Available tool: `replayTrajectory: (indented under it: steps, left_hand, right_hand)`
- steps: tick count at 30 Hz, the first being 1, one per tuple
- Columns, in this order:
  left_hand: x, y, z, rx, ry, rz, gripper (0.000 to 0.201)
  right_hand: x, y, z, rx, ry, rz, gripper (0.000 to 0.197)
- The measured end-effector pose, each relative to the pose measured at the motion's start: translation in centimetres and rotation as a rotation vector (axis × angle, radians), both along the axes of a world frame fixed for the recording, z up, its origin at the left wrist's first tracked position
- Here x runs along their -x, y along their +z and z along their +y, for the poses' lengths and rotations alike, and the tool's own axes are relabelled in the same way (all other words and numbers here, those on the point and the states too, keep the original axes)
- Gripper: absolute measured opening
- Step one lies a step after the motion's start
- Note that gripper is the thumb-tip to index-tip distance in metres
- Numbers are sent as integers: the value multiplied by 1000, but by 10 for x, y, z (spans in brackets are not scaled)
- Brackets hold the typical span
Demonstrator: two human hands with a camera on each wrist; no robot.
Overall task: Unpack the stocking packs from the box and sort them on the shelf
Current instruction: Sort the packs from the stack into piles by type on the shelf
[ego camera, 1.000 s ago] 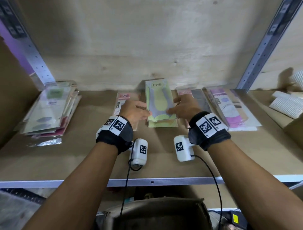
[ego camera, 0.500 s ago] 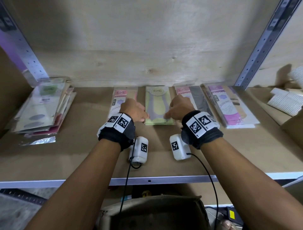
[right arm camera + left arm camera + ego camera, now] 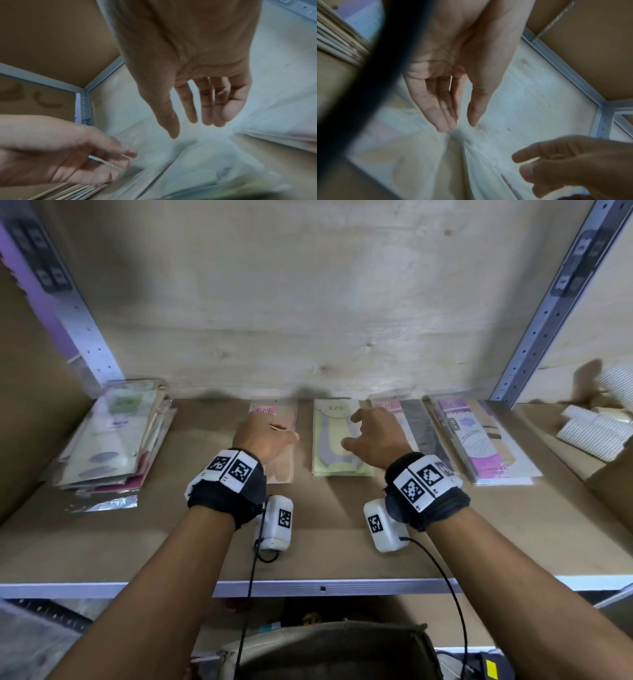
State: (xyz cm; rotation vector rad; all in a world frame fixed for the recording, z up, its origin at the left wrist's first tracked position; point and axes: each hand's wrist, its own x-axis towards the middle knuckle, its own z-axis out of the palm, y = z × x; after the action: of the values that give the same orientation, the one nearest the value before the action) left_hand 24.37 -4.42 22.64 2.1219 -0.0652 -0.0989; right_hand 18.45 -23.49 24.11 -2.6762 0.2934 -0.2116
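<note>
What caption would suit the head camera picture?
Both hands, left and right, hover open over the green stocking pack on the shelf.

Both forearms are stretched forward from the bottom of the frame. The left hand (image 3: 263,436) and right hand (image 3: 375,436) are held mid-frame, fingers loosely extended, nothing gripped.

Counts on the shelf (image 3: 342,535)

Four piles of stocking packs lie in a row along the shelf's back edge: pink (image 3: 284,460), green (image 3: 334,440), black (image 3: 423,433), purple (image 3: 479,443). A fifth, mixed heap (image 3: 113,440) sits at the shelf's left end; its pack count cannot be told. Two hands hover over the row: left hand (image 3: 265,440), right hand (image 3: 375,438).
</note>
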Motion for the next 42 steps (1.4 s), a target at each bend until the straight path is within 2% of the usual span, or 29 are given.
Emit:
replayTrajectory:
  steps: [2, 6, 9, 15, 19, 22, 26, 28, 31, 33, 35, 37, 38, 40, 42]
  left_hand:
    - [1, 13, 28, 19, 78, -98, 22]
    - [6, 30, 99, -46, 197, -202, 19]
    - [10, 34, 154, -24, 294, -203, 15]
    - [11, 31, 233, -58, 404, -81, 11]
    - [15, 24, 253, -154, 362, 31, 28]
    - [22, 23, 255, -188, 322, 62, 33]
    - [27, 26, 251, -289, 284, 12, 31]
    - [28, 28, 249, -322, 284, 19, 27]
    - [30, 27, 245, -318, 283, 47, 24]
    - [31, 26, 239, -255, 289, 40, 27]
    - [29, 27, 230, -122, 275, 19, 39]
    - [28, 33, 217, 63, 212, 49, 58]
    - [28, 37, 208, 215, 185, 90, 62]
    - [34, 45, 188, 509, 164, 171, 58]
    - [38, 48, 170, 680, 140, 170, 49]
  right_hand:
    - [-1, 6, 15, -68, 84, -39, 39]
    - [-8, 16, 65, -408, 249, 46, 18]
    - [-17, 19, 116, -610, 294, 125, 9]
    - [-43, 10, 207, -697, 333, 200, 11]
    - [-60, 2, 252, -771, 330, 227, 4]
    - [-70, -4, 276, -772, 322, 217, 17]
    - [-72, -9, 285, -694, 314, 186, 27]
    - [-70, -11, 280, -683, 312, 203, 19]
    - [-58, -12, 262, -891, 281, 257, 6]
    - [-46, -8, 245, -988, 296, 221, 7]
    - [-35, 0, 226, -984, 338, 148, 4]
    - [-22, 9, 207, -928, 391, 74, 8]
    - [-16, 13, 198, -886, 423, 33, 13]
    - [-2, 21, 179, -759, 492, -57, 19]
    - [10, 26, 160, -604, 549, -100, 20]
